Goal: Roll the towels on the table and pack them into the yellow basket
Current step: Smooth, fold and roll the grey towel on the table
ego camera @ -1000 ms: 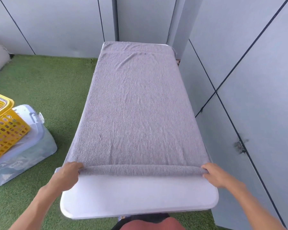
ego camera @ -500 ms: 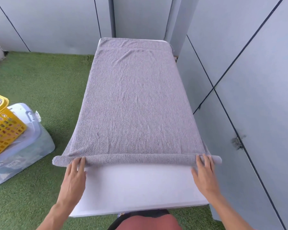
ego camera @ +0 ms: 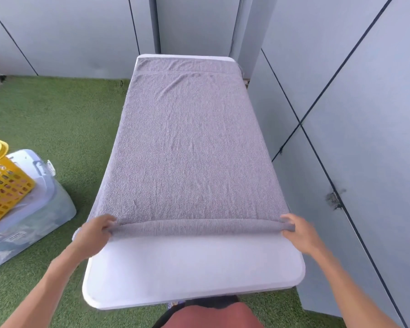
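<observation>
a: where does the single head view look from?
b: from above the near end of the tabletop, facing forward and down, toward 12 o'clock.
a: how near?
b: close; both forearms enter from 6 o'clock, the far end lies at 12.

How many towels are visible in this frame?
1: a grey towel spread along the white table, its near edge rolled between both hands. The yellow basket is cut off; its contents can't be seen.
</observation>
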Motion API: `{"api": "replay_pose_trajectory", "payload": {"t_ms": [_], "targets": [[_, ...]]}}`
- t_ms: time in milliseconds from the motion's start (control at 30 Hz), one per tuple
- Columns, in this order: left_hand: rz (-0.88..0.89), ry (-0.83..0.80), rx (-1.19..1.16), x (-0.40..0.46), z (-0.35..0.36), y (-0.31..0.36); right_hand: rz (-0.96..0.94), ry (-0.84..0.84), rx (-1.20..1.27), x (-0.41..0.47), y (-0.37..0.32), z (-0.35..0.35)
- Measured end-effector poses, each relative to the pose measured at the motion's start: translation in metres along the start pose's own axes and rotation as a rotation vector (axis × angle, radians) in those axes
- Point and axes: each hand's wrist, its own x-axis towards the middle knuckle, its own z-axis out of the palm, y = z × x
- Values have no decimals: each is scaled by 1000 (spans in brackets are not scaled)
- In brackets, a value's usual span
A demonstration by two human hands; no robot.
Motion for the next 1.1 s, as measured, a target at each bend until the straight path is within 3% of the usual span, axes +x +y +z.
{"api": "replay_pose_trajectory", "payload": {"t_ms": [67,133,200,300,433,600,800,900,933,1000,1100], "targets": [[-4,126,-32,1,-3,8,36,125,142,5,-6,-1],[88,301,141,-6,3,11,-5,279,146,2,-8,9],[205,400,305,-22,18,11,-49,407,14,-9,-6,24],[272,463,367,-43,45,5,-114,504,-291,-29,-4,45],[247,421,415,-41,55,6,-201,363,-376,-26,-6,58],[265,378,368,-12,37,19,-138,227,-282,7,-18,39],[241,150,361,-11,21,-1,-87,-101,-375,-3,-6,4],[74,-53,253,-5,5,7,42,-203,-50,2,0,-8],[41,-51,159,-2,2,11,79,-159,96,4,-2,-8],[38,90,4,2,-2,17,79,85,229,8,-3,-2],[109,388,100,-10,7,21,-37,348,9,-1,-6,17]]}}
